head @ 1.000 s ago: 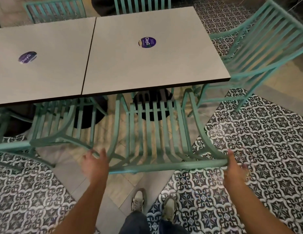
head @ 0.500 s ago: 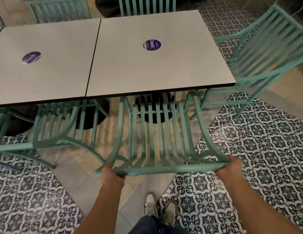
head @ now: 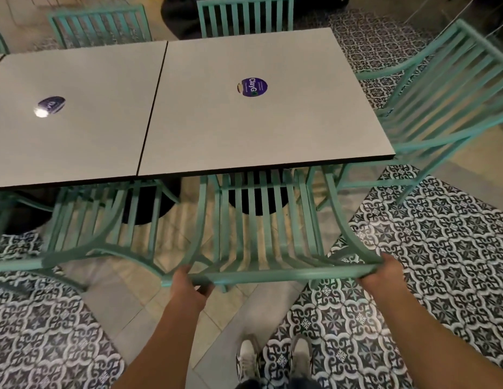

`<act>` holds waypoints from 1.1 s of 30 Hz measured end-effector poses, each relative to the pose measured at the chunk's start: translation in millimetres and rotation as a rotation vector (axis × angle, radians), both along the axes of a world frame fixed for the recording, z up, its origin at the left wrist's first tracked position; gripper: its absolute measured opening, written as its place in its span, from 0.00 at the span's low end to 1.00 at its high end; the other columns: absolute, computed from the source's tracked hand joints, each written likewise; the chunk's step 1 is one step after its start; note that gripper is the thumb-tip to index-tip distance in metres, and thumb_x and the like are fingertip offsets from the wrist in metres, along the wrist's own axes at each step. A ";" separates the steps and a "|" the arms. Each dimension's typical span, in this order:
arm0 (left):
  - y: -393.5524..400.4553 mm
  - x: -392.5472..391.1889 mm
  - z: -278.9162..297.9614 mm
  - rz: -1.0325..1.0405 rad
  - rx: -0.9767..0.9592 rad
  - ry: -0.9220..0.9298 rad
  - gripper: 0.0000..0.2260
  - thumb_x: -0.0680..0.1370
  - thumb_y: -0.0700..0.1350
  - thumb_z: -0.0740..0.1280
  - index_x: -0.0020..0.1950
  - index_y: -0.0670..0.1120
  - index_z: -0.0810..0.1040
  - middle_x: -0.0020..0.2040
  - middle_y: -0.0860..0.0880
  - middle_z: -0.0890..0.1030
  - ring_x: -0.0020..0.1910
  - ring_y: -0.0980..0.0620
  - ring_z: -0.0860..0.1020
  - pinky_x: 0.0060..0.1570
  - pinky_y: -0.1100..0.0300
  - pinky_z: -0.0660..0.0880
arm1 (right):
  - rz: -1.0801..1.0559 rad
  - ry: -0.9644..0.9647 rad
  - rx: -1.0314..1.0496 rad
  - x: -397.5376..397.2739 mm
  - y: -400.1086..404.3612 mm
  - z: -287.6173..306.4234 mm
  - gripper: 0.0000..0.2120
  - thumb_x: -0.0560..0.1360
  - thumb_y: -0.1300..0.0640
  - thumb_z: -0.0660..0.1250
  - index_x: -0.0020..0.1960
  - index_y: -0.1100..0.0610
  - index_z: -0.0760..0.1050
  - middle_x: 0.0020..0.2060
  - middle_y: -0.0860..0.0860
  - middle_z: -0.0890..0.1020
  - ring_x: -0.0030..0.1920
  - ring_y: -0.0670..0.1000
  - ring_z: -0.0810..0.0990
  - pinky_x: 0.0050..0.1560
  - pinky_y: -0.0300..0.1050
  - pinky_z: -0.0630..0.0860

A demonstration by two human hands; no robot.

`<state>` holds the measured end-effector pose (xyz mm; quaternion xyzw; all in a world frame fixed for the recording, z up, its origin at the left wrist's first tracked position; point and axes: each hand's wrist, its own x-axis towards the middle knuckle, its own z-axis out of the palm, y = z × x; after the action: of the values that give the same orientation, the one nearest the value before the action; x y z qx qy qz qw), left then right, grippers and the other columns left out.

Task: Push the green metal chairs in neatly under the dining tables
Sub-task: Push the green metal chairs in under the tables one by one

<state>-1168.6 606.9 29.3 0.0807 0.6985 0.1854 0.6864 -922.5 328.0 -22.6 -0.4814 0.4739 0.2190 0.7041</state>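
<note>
A green metal chair (head: pixel 261 228) stands in front of me, its seat partly under the right grey dining table (head: pixel 244 130). My left hand (head: pixel 188 287) grips the left end of the chair's top rail. My right hand (head: pixel 381 273) grips the rail's right end. A second green chair (head: pixel 104 223) stands to the left, tucked under the left table (head: pixel 76 122). A third green chair (head: pixel 446 102) stands at an angle off the right table's right end.
Two more green chairs (head: pixel 101 26) (head: pixel 244 18) stand on the tables' far side. Round black table bases (head: pixel 258 192) sit under the tops. My feet (head: pixel 272 357) are on the patterned tile floor behind the chair.
Both hands, open beside the chair's top rail a second ago, have closed round its two ends. The chair has slid a little further under the table.
</note>
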 end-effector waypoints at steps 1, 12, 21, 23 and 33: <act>2.1 2.3 -2.6 -0.012 0.008 -0.006 0.20 0.76 0.47 0.69 0.64 0.41 0.68 0.53 0.40 0.73 0.56 0.39 0.76 0.52 0.48 0.78 | 0.020 -0.001 -0.002 3.7 2.6 1.8 0.19 0.79 0.52 0.56 0.66 0.58 0.69 0.60 0.59 0.77 0.56 0.61 0.78 0.61 0.67 0.72; 20.3 41.5 -13.3 0.074 0.024 0.033 0.23 0.77 0.48 0.68 0.68 0.42 0.67 0.56 0.40 0.73 0.56 0.40 0.77 0.53 0.47 0.78 | 0.113 -0.033 0.021 46.0 24.7 11.3 0.18 0.81 0.52 0.55 0.67 0.56 0.69 0.59 0.58 0.76 0.51 0.58 0.78 0.37 0.54 0.77; 25.0 60.1 -15.8 0.079 0.029 0.100 0.20 0.78 0.47 0.66 0.67 0.41 0.68 0.49 0.43 0.74 0.51 0.43 0.77 0.53 0.49 0.78 | 0.075 -0.041 0.012 57.0 35.0 10.7 0.15 0.81 0.54 0.55 0.65 0.57 0.68 0.58 0.59 0.75 0.53 0.58 0.78 0.50 0.58 0.76; 25.9 60.3 -14.7 0.086 0.026 0.118 0.20 0.78 0.47 0.66 0.67 0.41 0.68 0.53 0.43 0.74 0.50 0.43 0.77 0.48 0.51 0.78 | 0.073 -0.040 0.012 56.5 37.0 12.9 0.15 0.81 0.54 0.54 0.65 0.57 0.69 0.58 0.58 0.75 0.51 0.57 0.78 0.44 0.55 0.76; 26.7 55.2 -13.6 0.068 0.014 0.137 0.20 0.77 0.46 0.67 0.67 0.41 0.68 0.55 0.42 0.74 0.54 0.41 0.78 0.54 0.48 0.79 | 0.070 -0.027 0.063 48.8 39.5 24.6 0.08 0.81 0.53 0.57 0.54 0.55 0.71 0.49 0.55 0.75 0.42 0.53 0.75 0.33 0.50 0.72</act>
<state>-1113.4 633.5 15.7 0.0743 0.7448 0.2075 0.6299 -873.7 367.5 1.9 -0.4781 0.4399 0.2520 0.7172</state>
